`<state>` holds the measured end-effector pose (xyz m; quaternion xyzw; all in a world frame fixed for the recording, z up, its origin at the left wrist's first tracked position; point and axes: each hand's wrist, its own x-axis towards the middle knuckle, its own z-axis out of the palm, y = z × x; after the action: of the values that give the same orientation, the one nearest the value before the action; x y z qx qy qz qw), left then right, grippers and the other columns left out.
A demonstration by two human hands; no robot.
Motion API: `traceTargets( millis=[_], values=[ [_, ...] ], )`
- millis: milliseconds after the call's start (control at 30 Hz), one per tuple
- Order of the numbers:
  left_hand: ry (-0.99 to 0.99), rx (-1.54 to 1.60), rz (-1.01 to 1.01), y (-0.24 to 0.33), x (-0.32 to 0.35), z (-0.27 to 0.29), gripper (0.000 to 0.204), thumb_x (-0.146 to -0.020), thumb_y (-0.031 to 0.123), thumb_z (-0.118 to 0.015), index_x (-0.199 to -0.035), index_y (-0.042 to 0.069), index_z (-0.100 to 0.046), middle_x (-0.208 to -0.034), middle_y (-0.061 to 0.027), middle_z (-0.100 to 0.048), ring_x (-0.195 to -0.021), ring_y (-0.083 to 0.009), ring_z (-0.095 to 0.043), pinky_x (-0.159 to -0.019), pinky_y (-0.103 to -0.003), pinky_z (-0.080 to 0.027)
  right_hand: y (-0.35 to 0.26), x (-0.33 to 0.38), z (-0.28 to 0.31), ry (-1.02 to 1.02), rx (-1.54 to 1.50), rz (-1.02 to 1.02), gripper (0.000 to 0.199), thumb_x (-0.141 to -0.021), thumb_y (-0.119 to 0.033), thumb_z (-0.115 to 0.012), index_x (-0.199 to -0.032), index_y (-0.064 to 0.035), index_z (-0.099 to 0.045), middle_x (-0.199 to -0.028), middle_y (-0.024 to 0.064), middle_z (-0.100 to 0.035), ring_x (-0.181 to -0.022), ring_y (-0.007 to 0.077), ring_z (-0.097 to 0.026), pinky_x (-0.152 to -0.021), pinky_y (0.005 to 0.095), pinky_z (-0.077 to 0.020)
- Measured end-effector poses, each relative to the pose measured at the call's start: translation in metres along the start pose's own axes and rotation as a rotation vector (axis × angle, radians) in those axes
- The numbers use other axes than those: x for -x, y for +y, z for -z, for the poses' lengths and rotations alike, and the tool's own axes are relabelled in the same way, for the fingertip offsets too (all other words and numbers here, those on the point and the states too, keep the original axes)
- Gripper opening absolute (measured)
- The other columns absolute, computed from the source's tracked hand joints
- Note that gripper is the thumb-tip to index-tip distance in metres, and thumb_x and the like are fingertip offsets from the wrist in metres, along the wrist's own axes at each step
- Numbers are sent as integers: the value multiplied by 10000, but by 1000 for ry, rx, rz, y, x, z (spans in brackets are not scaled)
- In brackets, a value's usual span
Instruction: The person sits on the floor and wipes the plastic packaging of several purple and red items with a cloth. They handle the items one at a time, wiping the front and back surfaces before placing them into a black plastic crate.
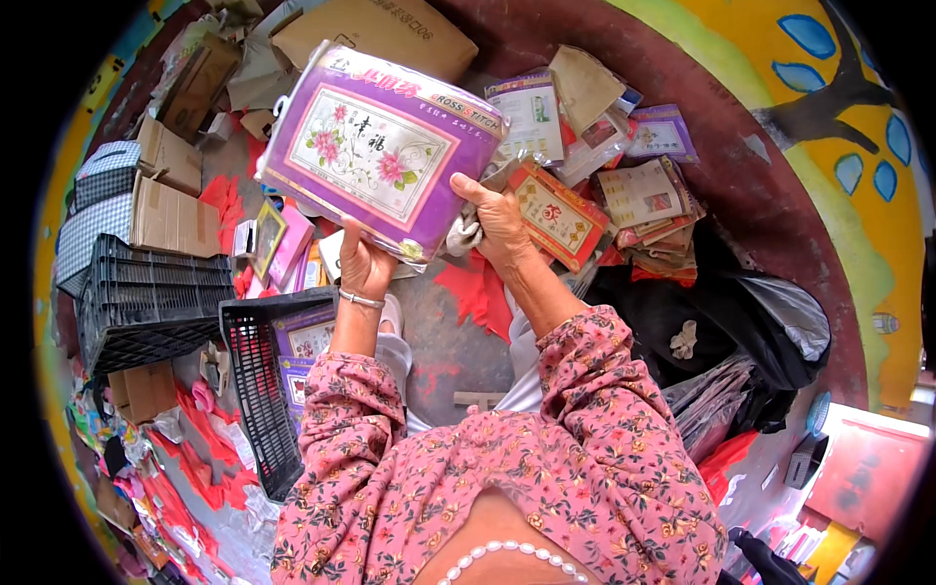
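I hold a purple flat package with both hands. It is raised above the floor, tilted, with its flower-printed front toward me. My right hand clamps the lower right corner: the thumb presses on the front face; the other fingers are largely hidden. My left hand supports the lower edge, palm up; I cannot tell how far these fingers reach behind.

A black crate stands on the floor left of my legs and contains purple packages. A red-and-gold package lies just right of my right hand. Toward the floor's right edge, near the maroon wall base, lies a stack of packets. A large cardboard box occupies the floor's far edge.
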<state>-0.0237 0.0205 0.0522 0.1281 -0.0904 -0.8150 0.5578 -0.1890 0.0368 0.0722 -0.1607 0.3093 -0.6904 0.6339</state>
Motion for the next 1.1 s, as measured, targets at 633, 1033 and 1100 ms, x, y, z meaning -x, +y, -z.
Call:
traceTargets(
  millis=[633,1033,1100],
  values=[
    [199,-395,-121,21,-8,23,336,-714,-79,-597,-1025,33,-535,-918,-63,-597,-849,-184,-592,-780,-323,-499,-64,-20,27,73,638,302,245,-697,-123,-690,-884,21,-626,-768,47,-623,-683,98,-558,-627,233,-450],
    [245,-418,-90,26,-7,31,211,-725,-52,-608,-925,5,-575,-825,-70,-615,-767,-163,-604,-710,-281,-502,-54,-25,33,313,114,18,140,-668,6,-625,-807,15,-605,-747,71,-608,-669,167,-583,-627,286,-478],
    [256,-413,-108,26,-10,34,237,-726,-65,-599,-948,13,-567,-829,-67,-611,-765,-164,-604,-709,-285,-506,-48,-30,37,314,155,99,176,-680,1,-624,-851,19,-591,-788,74,-605,-696,161,-581,-642,282,-477]
  ],
)
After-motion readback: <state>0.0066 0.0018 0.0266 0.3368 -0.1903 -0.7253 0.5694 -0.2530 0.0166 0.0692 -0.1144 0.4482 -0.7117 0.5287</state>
